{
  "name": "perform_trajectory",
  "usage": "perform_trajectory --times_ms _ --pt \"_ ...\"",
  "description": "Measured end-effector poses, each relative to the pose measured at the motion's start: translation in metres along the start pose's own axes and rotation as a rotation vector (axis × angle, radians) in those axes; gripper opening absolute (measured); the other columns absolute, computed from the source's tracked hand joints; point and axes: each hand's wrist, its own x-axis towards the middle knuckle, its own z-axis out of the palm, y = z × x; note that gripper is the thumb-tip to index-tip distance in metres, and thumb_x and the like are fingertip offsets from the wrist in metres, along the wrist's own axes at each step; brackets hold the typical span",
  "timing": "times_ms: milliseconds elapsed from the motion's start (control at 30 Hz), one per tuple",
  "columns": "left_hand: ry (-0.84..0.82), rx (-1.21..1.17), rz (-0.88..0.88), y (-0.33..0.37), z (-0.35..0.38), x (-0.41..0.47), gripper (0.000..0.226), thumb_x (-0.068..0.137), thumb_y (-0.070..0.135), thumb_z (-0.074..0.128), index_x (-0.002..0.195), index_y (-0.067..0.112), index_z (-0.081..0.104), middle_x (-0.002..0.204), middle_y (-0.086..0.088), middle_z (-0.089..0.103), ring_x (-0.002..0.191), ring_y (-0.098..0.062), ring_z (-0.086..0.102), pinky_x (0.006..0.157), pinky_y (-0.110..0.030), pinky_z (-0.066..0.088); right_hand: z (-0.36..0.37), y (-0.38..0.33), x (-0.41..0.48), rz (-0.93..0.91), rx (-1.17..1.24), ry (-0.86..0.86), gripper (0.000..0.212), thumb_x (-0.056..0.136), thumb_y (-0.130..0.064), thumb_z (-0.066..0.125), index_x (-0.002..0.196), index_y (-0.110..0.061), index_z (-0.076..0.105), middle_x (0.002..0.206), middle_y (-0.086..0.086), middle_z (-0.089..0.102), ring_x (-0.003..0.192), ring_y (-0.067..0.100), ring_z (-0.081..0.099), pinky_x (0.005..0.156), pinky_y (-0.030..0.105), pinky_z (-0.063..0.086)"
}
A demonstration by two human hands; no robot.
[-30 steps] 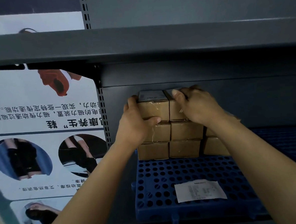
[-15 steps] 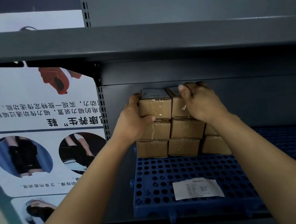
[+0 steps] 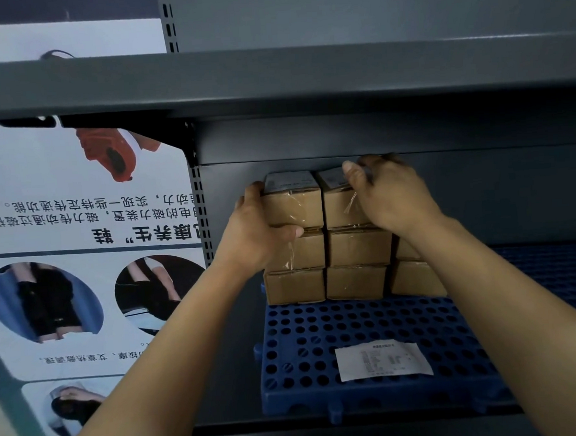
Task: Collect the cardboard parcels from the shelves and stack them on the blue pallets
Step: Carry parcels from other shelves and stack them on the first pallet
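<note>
Stock on hand, one shelf bay. Your left hand (image 3: 259, 234): fingers (image 3: 287, 233) wrapped round the left side of the top-left parcel (image 3: 296, 207), thumb pressed along its lower front edge. Your right hand (image 3: 391, 198): fingers (image 3: 353, 175) clamped on the top-right parcel (image 3: 340, 208), thumb flat on its top face, the others hooked over its back. Both boxes are small, square-edged brown cardboard, sealed in glossy clear tape that wrinkles loose at the corners, each with a pale printed label on top. They touch side by side and cap the stacked parcels (image 3: 358, 264), matching taped cartons in two rows directly under your fingers, with a further column beneath your right wrist. The stack sits at the far end of the blue pallet (image 3: 308, 354), rigid plastic pierced by a regular grid of round holes. Nearer you than the fingers, a white rectangular paper slip (image 3: 383, 360) with fine print lies flat on that pallet. Right of your right fingers, a second pallet (image 3: 552, 269) in darker blue grid. Above the fingers, a smooth matte grey upper shelf (image 3: 304, 72). Left of your left fingers, a poster (image 3: 77, 214) with printed characters and oval photographs.
</note>
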Motion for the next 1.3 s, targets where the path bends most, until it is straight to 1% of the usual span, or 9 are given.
perform_trajectory --times_ms 100,233,400,700,867,933,1033,1133,1300 --pt "-0.001 0.009 0.001 0.0 0.0 0.0 0.085 0.071 0.027 0.078 0.138 0.018 0.028 0.131 -0.005 0.047 0.117 -0.023 0.05 0.092 -0.029 0.04 -0.001 -0.002 -0.002 0.004 0.004 0.012 0.054 0.097 -0.052 0.03 0.13 -0.014 0.051 0.127 0.015 0.052 0.115 0.033 0.051 0.088 0.036 0.043" --pt "-0.015 0.001 0.005 0.001 0.0 0.0 0.087 0.069 0.026 0.079 0.139 0.02 0.027 0.132 -0.004 0.045 0.115 -0.024 0.053 0.095 -0.032 0.042 -0.004 -0.005 -0.004 0.028 0.0 0.017 0.056 0.098 -0.052 0.031 0.134 -0.013 0.048 0.132 0.015 0.048 0.12 0.034 0.048 0.092 0.038 0.043" --pt "-0.007 0.001 0.011 0.003 -0.002 0.0 0.09 0.071 0.025 0.078 0.141 0.018 0.023 0.139 -0.006 0.04 0.124 -0.023 0.044 0.097 -0.029 0.037 -0.008 -0.007 -0.007 0.026 -0.029 0.035 0.056 0.097 -0.052 0.032 0.134 -0.012 0.047 0.133 0.016 0.048 0.121 0.034 0.048 0.094 0.04 0.044" --pt "0.007 0.013 0.014 -0.001 -0.006 0.0 0.09 0.071 0.026 0.079 0.141 0.016 0.024 0.138 -0.01 0.041 0.123 -0.025 0.044 0.095 -0.029 0.038 -0.008 -0.014 -0.011 0.021 -0.03 0.049 0.057 0.096 -0.052 0.035 0.134 -0.012 0.048 0.132 0.015 0.052 0.121 0.032 0.049 0.093 0.039 0.045" --pt "-0.049 0.026 0.024 -0.003 -0.006 0.001 0.089 0.068 0.022 0.08 0.14 0.018 0.027 0.136 -0.006 0.041 0.121 -0.025 0.046 0.098 -0.034 0.04 -0.005 -0.014 -0.011 0.058 0.005 0.029 0.055 0.097 -0.053 0.035 0.129 -0.011 0.051 0.129 0.015 0.053 0.116 0.032 0.052 0.091 0.038 0.045" --pt "-0.075 0.015 0.031 -0.005 -0.004 0.001 0.088 0.069 0.019 0.08 0.139 0.019 0.027 0.135 -0.005 0.041 0.118 -0.025 0.048 0.1 -0.04 0.043 -0.005 -0.013 -0.011 0.088 0.013 0.032 0.055 0.097 -0.052 0.034 0.128 -0.011 0.052 0.127 0.015 0.054 0.114 0.032 0.053 0.089 0.038 0.045" --pt "-0.085 -0.003 0.055 -0.006 -0.002 0.003 0.081 0.071 0.013 0.077 0.137 0.021 0.03 0.133 -0.003 0.043 0.113 -0.024 0.051 0.097 -0.043 0.046 -0.006 -0.011 -0.01 0.096 0.003 0.04 0.054 0.097 -0.052 0.034 0.127 -0.01 0.053 0.124 0.016 0.055 0.113 0.033 0.053 0.087 0.038 0.046" --pt "-0.089 -0.023 0.069 -0.006 0.0 0.005 0.079 0.072 0.01 0.075 0.136 0.023 0.031 0.131 -0.002 0.045 0.112 -0.023 0.052 0.095 -0.042 0.047 -0.006 -0.01 -0.01 0.095 0.0 0.029 0.055 0.097 -0.052 0.034 0.128 -0.01 0.052 0.126 0.016 0.055 0.115 0.033 0.053 0.089 0.039 0.046" --pt "-0.088 -0.019 0.075 -0.006 0.002 0.007 0.08 0.074 0.011 0.074 0.139 0.024 0.028 0.134 -0.003 0.043 0.111 -0.021 0.051 0.09 -0.028 0.042 -0.006 -0.009 -0.01 0.1 -0.002 0.022 0.056 0.097 -0.052 0.034 0.131 -0.009 0.051 0.128 0.017 0.053 0.117 0.034 0.052 0.092 0.04 0.046"
